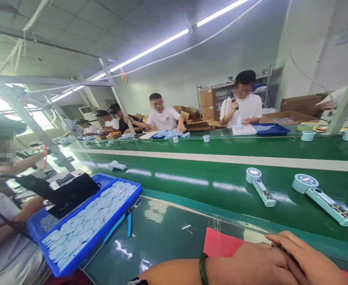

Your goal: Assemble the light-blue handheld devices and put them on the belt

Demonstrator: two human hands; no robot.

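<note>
Red mat (221, 244) lay under the person's left hand (248, 269) and right hand (306, 259), folded flat together and holding nothing visible, while two handheld fans (261, 186) passed untouched on the green conveyor belt (191, 186) beyond.

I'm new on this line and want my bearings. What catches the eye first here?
The long green conveyor belt runs across the middle, carrying pale blue handheld fans. At lower left sits a blue tray full of pale blue parts. At the bottom, the person's hands, left and right, rest on a red mat.
</note>
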